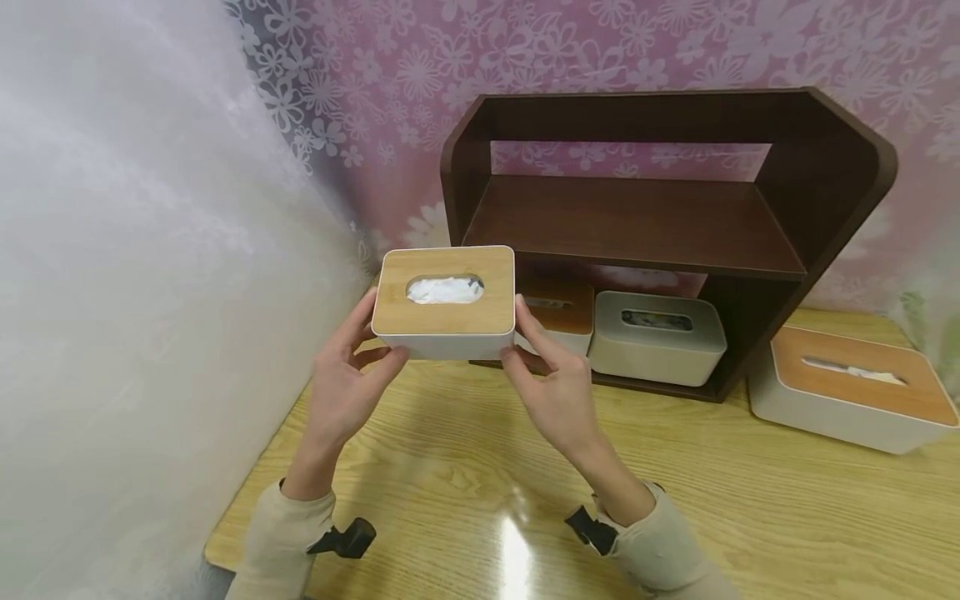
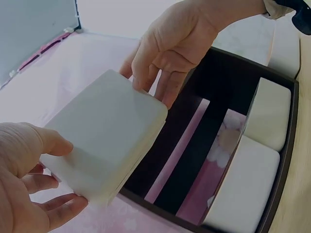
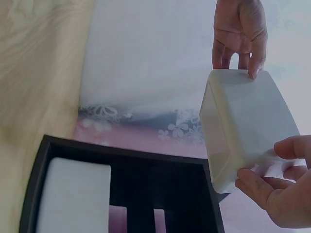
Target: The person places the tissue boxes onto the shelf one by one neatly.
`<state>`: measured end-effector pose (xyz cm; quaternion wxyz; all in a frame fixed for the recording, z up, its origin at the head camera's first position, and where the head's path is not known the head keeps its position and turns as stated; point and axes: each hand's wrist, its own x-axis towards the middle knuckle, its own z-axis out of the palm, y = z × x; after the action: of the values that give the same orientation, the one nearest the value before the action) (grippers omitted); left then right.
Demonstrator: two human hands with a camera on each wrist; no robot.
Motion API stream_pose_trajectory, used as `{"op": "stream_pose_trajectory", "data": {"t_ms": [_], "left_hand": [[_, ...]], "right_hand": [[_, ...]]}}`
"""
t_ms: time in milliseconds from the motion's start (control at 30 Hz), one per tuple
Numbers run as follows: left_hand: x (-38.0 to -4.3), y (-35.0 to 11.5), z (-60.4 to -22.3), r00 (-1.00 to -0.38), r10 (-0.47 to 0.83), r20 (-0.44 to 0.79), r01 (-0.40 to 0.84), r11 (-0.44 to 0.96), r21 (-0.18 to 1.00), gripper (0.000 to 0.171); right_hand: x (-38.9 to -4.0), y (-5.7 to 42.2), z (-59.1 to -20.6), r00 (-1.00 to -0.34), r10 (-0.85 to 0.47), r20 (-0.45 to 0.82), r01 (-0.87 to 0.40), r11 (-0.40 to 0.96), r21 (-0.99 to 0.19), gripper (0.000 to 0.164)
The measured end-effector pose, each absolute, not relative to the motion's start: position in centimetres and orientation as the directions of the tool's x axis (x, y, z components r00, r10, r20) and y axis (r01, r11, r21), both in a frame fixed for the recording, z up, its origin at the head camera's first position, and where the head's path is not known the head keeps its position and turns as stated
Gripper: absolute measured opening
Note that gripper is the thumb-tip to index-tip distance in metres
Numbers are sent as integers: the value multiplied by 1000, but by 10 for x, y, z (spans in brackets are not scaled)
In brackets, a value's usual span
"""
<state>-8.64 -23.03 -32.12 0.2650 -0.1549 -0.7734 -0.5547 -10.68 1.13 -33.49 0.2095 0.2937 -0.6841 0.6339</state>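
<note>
Both hands hold up a white tissue box with a light wooden lid, tissue showing in its oval slot. My left hand grips its left end, and my right hand grips its right end, thumbs at the near lower edge. The box is in the air in front of the left side of a dark brown shelf. In the left wrist view the plain white side of the tissue box faces the camera, with a hand at either end. The right wrist view also has the tissue box between both hands.
On the shelf's lower level stand a brown-lidded tissue box, partly hidden by the right hand and held box, and a grey-lidded one. A larger orange-lidded box sits right of the shelf on the wooden table. A pale wall borders the left.
</note>
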Motion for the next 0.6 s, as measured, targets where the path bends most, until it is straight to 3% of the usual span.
{"op": "stream_pose_trajectory", "data": {"t_ms": [333, 600], "left_hand": [[-102, -208, -311, -778, -30, 627, 597, 276, 753, 72], [-118, -194, -304, -757, -1, 653, 631, 259, 731, 70]], "right_hand": [[-113, 31, -325, -692, -75, 718, -722, 74, -688, 60], [-119, 46, -318, -690, -48, 722, -722, 107, -683, 60]]}}
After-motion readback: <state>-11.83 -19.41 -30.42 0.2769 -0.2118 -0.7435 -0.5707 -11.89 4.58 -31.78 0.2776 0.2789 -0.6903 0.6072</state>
